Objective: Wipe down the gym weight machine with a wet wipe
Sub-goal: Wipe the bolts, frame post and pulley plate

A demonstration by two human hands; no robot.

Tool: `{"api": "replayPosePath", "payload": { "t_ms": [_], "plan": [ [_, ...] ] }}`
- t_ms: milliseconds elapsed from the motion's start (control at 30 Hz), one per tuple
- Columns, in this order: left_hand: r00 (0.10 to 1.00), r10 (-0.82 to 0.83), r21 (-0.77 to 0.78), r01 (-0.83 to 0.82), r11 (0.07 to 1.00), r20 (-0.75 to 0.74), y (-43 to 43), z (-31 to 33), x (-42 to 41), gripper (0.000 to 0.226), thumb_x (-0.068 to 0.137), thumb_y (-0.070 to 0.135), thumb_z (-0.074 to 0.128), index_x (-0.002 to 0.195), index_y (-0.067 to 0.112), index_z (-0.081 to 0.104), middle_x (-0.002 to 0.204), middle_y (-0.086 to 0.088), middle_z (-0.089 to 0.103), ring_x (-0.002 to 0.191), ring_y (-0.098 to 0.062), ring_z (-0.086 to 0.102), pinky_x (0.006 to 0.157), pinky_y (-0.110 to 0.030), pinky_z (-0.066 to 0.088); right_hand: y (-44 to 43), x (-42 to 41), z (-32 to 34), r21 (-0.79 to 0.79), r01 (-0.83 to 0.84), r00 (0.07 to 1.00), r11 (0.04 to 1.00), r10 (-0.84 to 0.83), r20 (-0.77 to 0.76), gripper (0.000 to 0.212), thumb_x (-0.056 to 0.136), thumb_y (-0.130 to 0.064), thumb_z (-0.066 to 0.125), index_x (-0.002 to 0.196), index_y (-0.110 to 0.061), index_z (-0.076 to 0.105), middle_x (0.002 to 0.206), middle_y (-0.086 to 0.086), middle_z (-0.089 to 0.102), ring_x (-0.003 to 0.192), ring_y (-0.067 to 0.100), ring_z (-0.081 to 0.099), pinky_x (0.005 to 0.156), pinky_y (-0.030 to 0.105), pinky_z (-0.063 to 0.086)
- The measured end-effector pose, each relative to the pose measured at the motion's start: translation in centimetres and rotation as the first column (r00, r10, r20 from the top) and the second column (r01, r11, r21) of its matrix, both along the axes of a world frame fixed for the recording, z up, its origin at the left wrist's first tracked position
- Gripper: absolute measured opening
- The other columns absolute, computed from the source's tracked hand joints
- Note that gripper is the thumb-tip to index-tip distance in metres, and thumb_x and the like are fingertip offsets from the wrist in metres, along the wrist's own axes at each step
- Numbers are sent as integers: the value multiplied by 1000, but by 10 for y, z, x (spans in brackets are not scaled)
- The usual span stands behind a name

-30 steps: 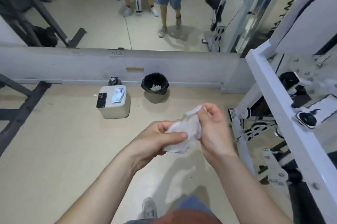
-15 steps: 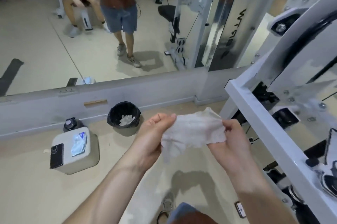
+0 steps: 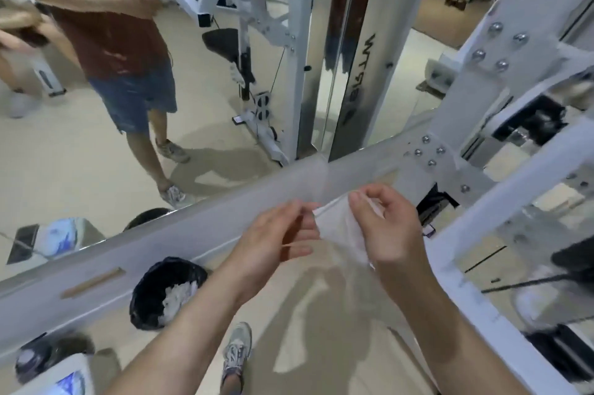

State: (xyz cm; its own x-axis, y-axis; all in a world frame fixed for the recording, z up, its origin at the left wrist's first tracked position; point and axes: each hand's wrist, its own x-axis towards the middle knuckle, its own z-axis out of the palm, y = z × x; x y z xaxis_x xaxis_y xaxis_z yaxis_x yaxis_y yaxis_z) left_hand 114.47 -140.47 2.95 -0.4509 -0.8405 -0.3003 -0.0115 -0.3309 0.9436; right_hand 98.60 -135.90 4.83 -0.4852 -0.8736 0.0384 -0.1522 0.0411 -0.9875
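Wet wipe (image 3: 340, 229) hangs in the air in front of the person's chest, between the two hands and above the beige floor (image 3: 321, 346). In the head view, the right hand (image 3: 390, 229) pinches its upper part, fingers curled round the thin white sheet, which droops below that hand in a loose, half-translucent fold. The left hand (image 3: 279, 235) sits just beside it with fingers fairly straight and their tips at the sheet's left corner; motion blur hides whether they grip it or only touch it. The hands are close together, and neither touches the weight machine (image 3: 466, 293), whose white bolted frame fills the right side, one sloping beam running just beside the right forearm.

Ahead, a low grey wall ledge (image 3: 96, 269) carries a large mirror (image 3: 80, 153), which reflects the person's torso, shorts and hands along with more white equipment. Against the ledge stands a bin (image 3: 151, 298) with a black liner, crumpled white wipes inside. A grey shoe (image 3: 236, 353) shows on the floor below the forearms. At the lower left edge sits a white box (image 3: 69, 365) with a blue-printed packet on top, a dark round item just behind it.
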Motion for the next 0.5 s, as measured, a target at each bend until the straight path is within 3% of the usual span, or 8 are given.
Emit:
{"api": "replayPosePath", "payload": {
  "t_ms": [67,167,267,333,433,500],
  "plan": [
    [988,-88,-26,86,996,-125,-47,13,-18,21,86,40,67,96,22,73,86,2,69,73,-7,64,68,-20,50,-33,-3,7,21,11,999,1000,-10,-51,13,90,-29,66,86,-17,63,71,-5,62,64,9,57,60,26,46],
    [986,-162,-219,152,964,-29,-110,27,-39,12,89,21,70,86,10,72,68,-2,60,54,-8,51,52,-16,40,-78,-16,21,116,43,999,992,-45,17,4,90,-19,68,92,-16,66,72,1,64,56,8,57,48,22,45],
    [979,-200,-206,189,960,-32,-173,40,-60,17,92,23,66,86,9,73,70,-7,62,61,-19,52,56,-25,41,-110,-35,39,136,35,996,990,-45,77,11,88,-10,69,93,-18,74,69,1,68,60,6,60,56,15,46],
    [965,-261,-246,262,933,39,-214,48,-81,19,95,24,62,87,10,72,69,-7,61,63,-19,51,59,-26,42,-127,-55,43,160,216,976,963,-206,-76,6,87,-15,72,87,-20,76,65,5,64,55,2,53,53,7,39],
    [890,-398,-404,455,793,222,-253,49,-125,20,95,25,62,79,24,72,65,-1,64,61,-15,55,65,-33,48,-143,-85,41,160,450,892,879,-431,-138,13,87,-25,73,76,-17,72,58,4,48,48,7,38,48,15,32],
    [840,-472,-455,542,707,268,-270,49,-160,24,95,20,62,74,30,70,67,6,66,64,-12,58,72,-36,51,-151,-103,40,173,550,835,817,-545,-81,18,91,-26,68,76,-15,70,51,0,49,45,11,35,48,21,30]
  ]
}}
